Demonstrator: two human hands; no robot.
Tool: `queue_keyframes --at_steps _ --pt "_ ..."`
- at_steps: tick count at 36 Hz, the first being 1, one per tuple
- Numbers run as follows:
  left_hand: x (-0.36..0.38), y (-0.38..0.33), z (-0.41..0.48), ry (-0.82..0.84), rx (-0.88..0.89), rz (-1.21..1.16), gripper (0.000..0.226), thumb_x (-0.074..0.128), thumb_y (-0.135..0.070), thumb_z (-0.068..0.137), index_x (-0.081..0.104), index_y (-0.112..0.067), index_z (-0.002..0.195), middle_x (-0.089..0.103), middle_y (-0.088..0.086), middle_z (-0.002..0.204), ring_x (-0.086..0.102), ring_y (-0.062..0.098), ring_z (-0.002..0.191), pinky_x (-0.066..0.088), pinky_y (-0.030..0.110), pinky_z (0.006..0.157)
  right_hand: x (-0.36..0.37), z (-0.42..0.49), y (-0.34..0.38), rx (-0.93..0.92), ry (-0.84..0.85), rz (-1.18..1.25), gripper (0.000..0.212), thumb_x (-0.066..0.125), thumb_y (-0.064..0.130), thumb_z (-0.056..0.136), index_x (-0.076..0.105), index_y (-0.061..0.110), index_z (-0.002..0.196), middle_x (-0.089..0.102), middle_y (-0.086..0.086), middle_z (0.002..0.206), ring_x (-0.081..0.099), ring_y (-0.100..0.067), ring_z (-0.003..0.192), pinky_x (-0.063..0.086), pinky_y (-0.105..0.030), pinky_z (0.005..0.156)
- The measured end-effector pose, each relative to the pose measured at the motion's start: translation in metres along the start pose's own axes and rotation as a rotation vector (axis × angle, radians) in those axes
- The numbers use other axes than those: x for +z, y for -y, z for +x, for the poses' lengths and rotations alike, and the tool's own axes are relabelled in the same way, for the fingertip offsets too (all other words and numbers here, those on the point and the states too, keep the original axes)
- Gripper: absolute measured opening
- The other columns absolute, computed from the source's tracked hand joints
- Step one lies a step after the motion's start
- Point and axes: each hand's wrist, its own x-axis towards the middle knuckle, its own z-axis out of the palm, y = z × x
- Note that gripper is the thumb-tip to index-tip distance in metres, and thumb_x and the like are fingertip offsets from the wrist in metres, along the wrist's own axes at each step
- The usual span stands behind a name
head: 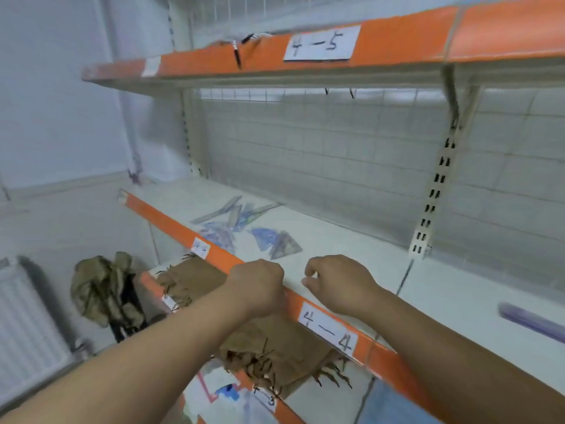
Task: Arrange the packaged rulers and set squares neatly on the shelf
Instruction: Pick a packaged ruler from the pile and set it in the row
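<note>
**While the hands rest at the edge, the packs lie scattered behind**

Where the shelf meets its orange lip, we find both hands set close together, just apart. The left hand sits on top of the lip with its fingers clenched into a fist, and we see nothing held in it. The right hand rests on the white shelf just behind the lip, its fingers likewise clenched, thumb tip near the forefinger, with nothing visible between them.

The packaged rulers and set squares lie further back and to the left on this same shelf, well apart from both hands. They form a loose, overlapping scatter pointing different ways (motion blur keeps us from counting them). A purple pack lies alone near the right edge of the view; we cannot tell what it holds.

A paper label reading "4-4" sticks to the lip below the right wrist. On the shelf beneath, a brown fringed cloth is draped.
</note>
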Motion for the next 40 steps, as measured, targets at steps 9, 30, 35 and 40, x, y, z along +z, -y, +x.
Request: queue_keyframes --at_steps 9,30,35,40 --pt "0.007 0.145 -0.014 -0.037 -0.090 -0.028 0.025 0.047 -0.027 0.093 0.043 -0.016 0.072 0.051 0.009 0.081 0.052 0.024 0.082 0.040 0.030 0.065 0.031 0.069 0.116 -0.030 0.010 0.017 0.026 0.045 0.039 0.096 0.060 0.021 0.107 0.063 -0.001 0.107 0.056 -0.021 0.101 0.039 -0.029 0.070" --pt "0.025 0.271 0.138 -0.055 -0.031 -0.076 0.017 0.047 -0.029 0.095 0.057 -0.017 0.100 0.061 0.005 0.109 0.059 0.023 0.102 0.042 0.030 0.071 0.067 0.257 0.122 0.128 0.088 -0.058 0.026 0.044 0.032 0.096 0.060 0.014 0.105 0.064 -0.005 0.108 0.060 -0.023 0.100 0.044 -0.029 0.075" --pt "0.024 0.288 0.177 -0.047 -0.036 -0.099 0.022 0.047 -0.028 0.093 0.058 -0.015 0.106 0.060 0.004 0.114 0.057 0.023 0.105 0.037 0.026 0.071 0.074 0.294 0.114 0.173 0.117 -0.044 0.026 0.043 0.032 0.097 0.059 0.013 0.105 0.063 -0.007 0.109 0.061 -0.025 0.099 0.048 -0.032 0.080" --pt "0.029 0.299 0.209 -0.026 -0.001 -0.099 0.024 0.046 -0.029 0.094 0.058 -0.014 0.108 0.059 0.005 0.116 0.057 0.025 0.108 0.038 0.028 0.076 0.086 0.314 0.112 0.277 0.107 0.002 0.037 0.044 0.046 0.095 0.053 0.016 0.114 0.058 -0.003 0.115 0.059 -0.022 0.104 0.048 -0.032 0.084"
